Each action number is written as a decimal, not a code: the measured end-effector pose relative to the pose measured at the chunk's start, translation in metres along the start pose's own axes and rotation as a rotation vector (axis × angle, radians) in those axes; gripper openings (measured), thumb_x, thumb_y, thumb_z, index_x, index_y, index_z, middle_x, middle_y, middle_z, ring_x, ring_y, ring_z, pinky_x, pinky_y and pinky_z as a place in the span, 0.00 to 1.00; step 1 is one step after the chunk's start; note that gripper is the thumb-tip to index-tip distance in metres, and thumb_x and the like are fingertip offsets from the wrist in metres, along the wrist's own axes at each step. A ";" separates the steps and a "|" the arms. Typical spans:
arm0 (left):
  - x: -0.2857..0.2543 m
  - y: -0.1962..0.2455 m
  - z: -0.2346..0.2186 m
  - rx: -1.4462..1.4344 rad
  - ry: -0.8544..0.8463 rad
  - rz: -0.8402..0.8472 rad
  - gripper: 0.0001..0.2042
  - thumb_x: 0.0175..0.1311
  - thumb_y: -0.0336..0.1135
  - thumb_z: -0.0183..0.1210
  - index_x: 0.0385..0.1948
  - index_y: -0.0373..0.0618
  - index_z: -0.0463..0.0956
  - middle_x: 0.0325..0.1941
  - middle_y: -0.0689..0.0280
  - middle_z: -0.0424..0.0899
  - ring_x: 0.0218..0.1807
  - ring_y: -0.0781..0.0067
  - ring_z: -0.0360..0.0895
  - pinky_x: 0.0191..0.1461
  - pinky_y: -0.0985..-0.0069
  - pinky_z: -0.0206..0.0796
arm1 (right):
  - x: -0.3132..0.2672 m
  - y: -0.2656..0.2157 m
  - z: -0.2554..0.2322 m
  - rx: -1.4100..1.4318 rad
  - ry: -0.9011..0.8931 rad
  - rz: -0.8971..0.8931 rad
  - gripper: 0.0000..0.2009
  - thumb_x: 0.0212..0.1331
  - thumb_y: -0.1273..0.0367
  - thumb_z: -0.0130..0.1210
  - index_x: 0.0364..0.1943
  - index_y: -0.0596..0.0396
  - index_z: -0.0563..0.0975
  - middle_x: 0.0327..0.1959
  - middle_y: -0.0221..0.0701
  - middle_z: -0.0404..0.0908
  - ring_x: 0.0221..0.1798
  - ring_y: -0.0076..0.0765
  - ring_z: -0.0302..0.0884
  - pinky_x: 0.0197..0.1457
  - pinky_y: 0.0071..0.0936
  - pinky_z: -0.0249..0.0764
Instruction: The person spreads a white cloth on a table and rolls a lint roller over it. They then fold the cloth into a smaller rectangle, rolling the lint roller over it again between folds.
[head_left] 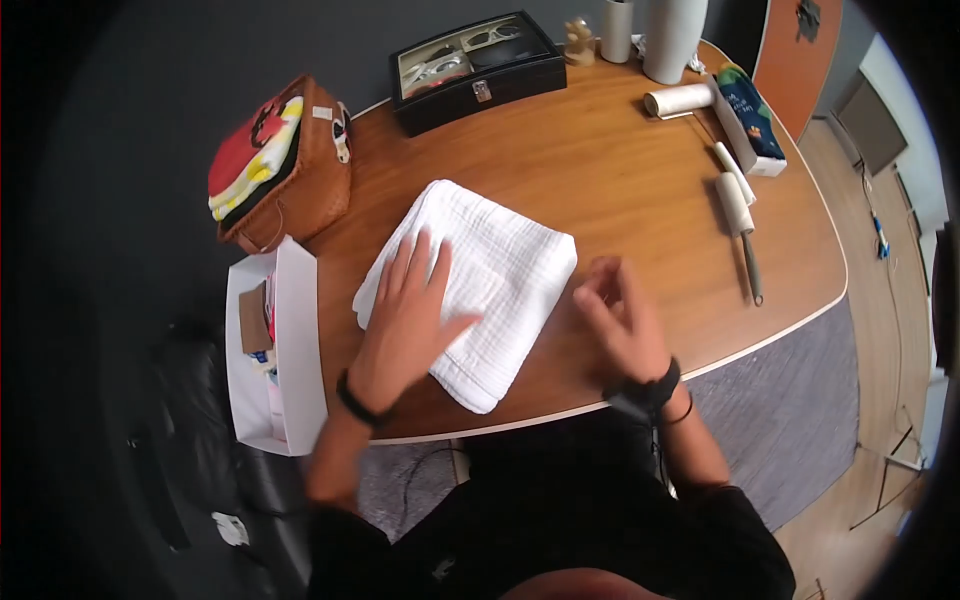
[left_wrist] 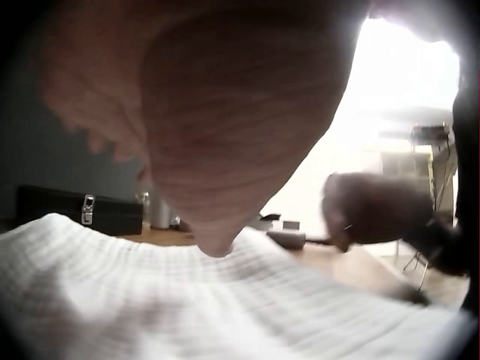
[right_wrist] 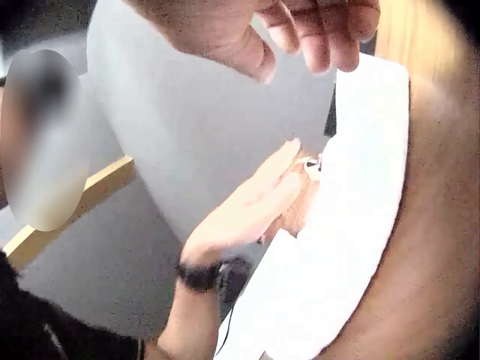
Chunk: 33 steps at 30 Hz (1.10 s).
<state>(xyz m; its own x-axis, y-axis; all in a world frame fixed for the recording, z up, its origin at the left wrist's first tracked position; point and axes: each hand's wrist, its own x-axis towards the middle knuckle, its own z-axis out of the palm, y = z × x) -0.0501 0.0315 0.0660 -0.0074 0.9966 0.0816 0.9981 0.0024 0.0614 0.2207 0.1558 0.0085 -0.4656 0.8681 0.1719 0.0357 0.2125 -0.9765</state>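
A white crinkled cloth (head_left: pixel 505 265), folded into a thick square-like pad, lies at an angle on the wooden table. Over its left part my left hand (head_left: pixel 400 315) is spread with straight fingers, palm down; the left wrist view has that palm close above the cloth (left_wrist: pixel 150 285). Just off the cloth's right edge, my right hand (head_left: pixel 630 325) hovers with loosely bent fingers and nothing in them. From the right wrist, the cloth (right_wrist: pixel 360 187) appears as a bright white slab, with the left hand (right_wrist: pixel 247 214) flat beyond it.
Left of the cloth stand a white open box (head_left: pixel 300 350) and a brown basket (head_left: pixel 325 165) of folded clothes. A black glasses case (head_left: pixel 480 92) sits at the back. A lint roller (head_left: pixel 735 205), a white roll (head_left: pixel 680 100) and a printed carton (head_left: pixel 750 120) lie along the right side.
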 end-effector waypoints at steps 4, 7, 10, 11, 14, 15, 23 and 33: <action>-0.060 0.026 0.010 -0.238 -0.153 -0.124 0.49 0.64 0.57 0.73 0.81 0.37 0.61 0.87 0.39 0.56 0.86 0.25 0.51 0.85 0.38 0.50 | 0.034 0.041 -0.007 -0.110 -0.079 0.016 0.21 0.71 0.65 0.71 0.60 0.61 0.78 0.46 0.32 0.78 0.38 0.23 0.73 0.42 0.26 0.75; -0.078 0.034 0.035 -0.208 -0.158 -0.030 0.50 0.62 0.60 0.73 0.83 0.47 0.62 0.89 0.46 0.54 0.88 0.30 0.47 0.86 0.32 0.44 | 0.032 0.048 -0.001 -0.168 -0.287 0.025 0.22 0.69 0.66 0.73 0.62 0.60 0.80 0.54 0.33 0.76 0.41 0.24 0.72 0.45 0.23 0.74; -0.097 0.006 0.046 -0.201 -0.096 -0.105 0.50 0.60 0.61 0.74 0.83 0.48 0.63 0.88 0.47 0.57 0.88 0.34 0.50 0.86 0.32 0.44 | 0.019 0.049 -0.012 0.026 -0.278 -0.027 0.17 0.66 0.71 0.74 0.55 0.57 0.82 0.53 0.29 0.78 0.40 0.23 0.70 0.46 0.22 0.71; -0.104 0.000 0.043 -0.158 -0.035 -0.173 0.50 0.59 0.55 0.77 0.83 0.47 0.62 0.88 0.45 0.58 0.87 0.33 0.52 0.86 0.36 0.47 | 0.009 0.040 -0.017 0.021 -0.295 -0.024 0.14 0.66 0.72 0.73 0.52 0.56 0.82 0.50 0.28 0.79 0.39 0.22 0.69 0.45 0.22 0.70; -0.125 -0.008 0.043 -0.387 0.154 -0.380 0.53 0.60 0.39 0.79 0.84 0.37 0.52 0.85 0.40 0.62 0.84 0.37 0.61 0.84 0.49 0.58 | -0.015 0.014 -0.021 -0.113 -0.441 0.125 0.17 0.66 0.73 0.73 0.54 0.57 0.78 0.32 0.25 0.76 0.34 0.20 0.70 0.42 0.24 0.70; -0.130 -0.005 0.048 -0.388 0.151 -0.380 0.53 0.60 0.39 0.79 0.84 0.37 0.52 0.85 0.40 0.62 0.84 0.37 0.61 0.84 0.49 0.58 | -0.016 0.004 -0.013 -0.112 -0.442 0.128 0.17 0.66 0.73 0.73 0.54 0.57 0.78 0.32 0.25 0.76 0.34 0.20 0.70 0.42 0.24 0.70; -0.103 0.006 0.079 -1.006 0.362 -0.781 0.50 0.65 0.33 0.77 0.84 0.33 0.52 0.82 0.44 0.69 0.79 0.54 0.70 0.82 0.62 0.61 | -0.013 0.015 0.026 0.038 -0.323 0.154 0.30 0.64 0.72 0.76 0.64 0.64 0.72 0.47 0.36 0.86 0.53 0.29 0.82 0.58 0.29 0.78; -0.032 -0.002 0.061 -1.226 0.456 -0.619 0.53 0.67 0.35 0.76 0.86 0.35 0.44 0.78 0.41 0.71 0.79 0.53 0.71 0.80 0.62 0.65 | 0.032 -0.026 -0.007 -0.274 -0.209 0.029 0.24 0.66 0.70 0.73 0.61 0.68 0.78 0.40 0.34 0.85 0.45 0.24 0.78 0.52 0.28 0.76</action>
<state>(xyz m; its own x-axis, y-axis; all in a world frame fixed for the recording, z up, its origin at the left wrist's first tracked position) -0.0479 0.0045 0.0023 -0.6627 0.7487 0.0158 0.1500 0.1120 0.9823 0.2107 0.1814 0.0403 -0.6309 0.7710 0.0866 0.2748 0.3264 -0.9044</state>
